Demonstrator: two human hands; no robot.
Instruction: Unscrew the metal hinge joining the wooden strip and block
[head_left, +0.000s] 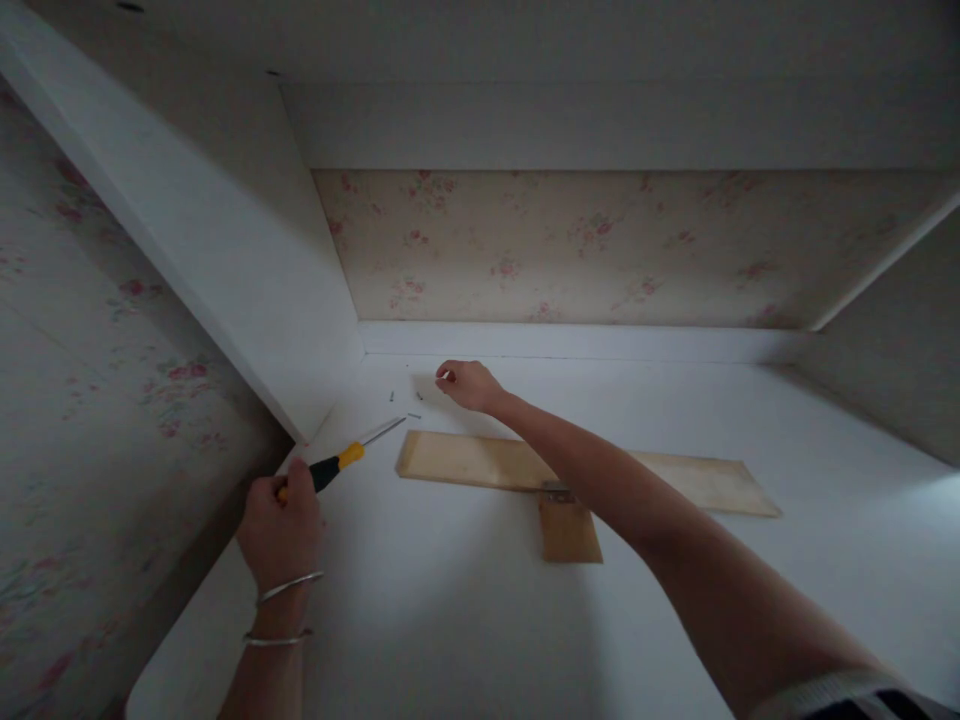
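Observation:
My left hand [281, 530] is closed around the handle of a screwdriver [325, 472], yellow and black, whose metal shaft points up and to the right. Farther back, the thumb and fingers of my right hand [474, 385] are pinched together; whatever they hold is too small to make out. Several small screws [414, 415] lie on the white surface just left of my right hand. Below it, a long pale wooden board [472, 459] lies flat, partly covered by my right forearm. A metal hinge [556, 492] sits where a small wooden piece [571, 533] meets the board's near edge.
The white surface [450, 620] is a desk or shelf top. A white upright panel [210, 230] rises at the left, and a white shelf [585, 125] hangs overhead. Flowered wallpaper [555, 245] covers the back wall. A grey panel [892, 330] bounds the right side.

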